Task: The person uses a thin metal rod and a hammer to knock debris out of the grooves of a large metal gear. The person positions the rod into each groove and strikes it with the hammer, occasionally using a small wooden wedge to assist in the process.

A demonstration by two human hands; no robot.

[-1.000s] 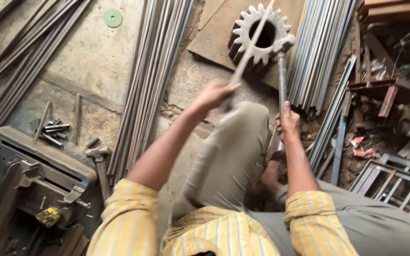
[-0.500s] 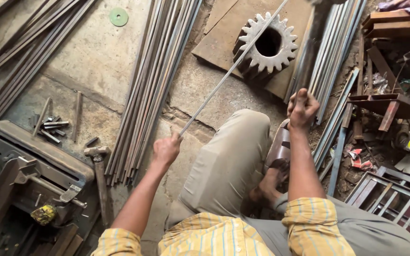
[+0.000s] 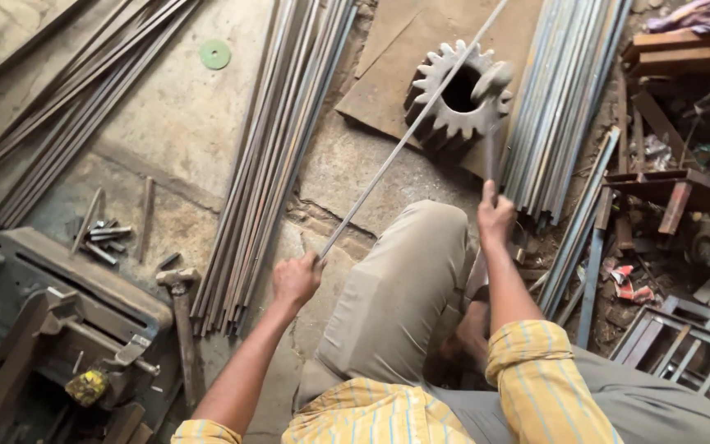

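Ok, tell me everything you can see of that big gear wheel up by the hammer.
The gear wheel is a thick, grey toothed wheel of what looks like cast metal, worn and dusty, with blunt teeth all round and a wide dark bore. It lies tilted on a brown board on the concrete floor, between two bundles of rods. A thin rod crosses over it, and the hammer head is at its right rim.

Even, soft daylight, no glare; weak shadows beside the toothed gear (image 3: 459, 99). Hammer head (image 3: 493, 82) at the gear's right rim motion-blurred; corners far from the gear slightly stretched.
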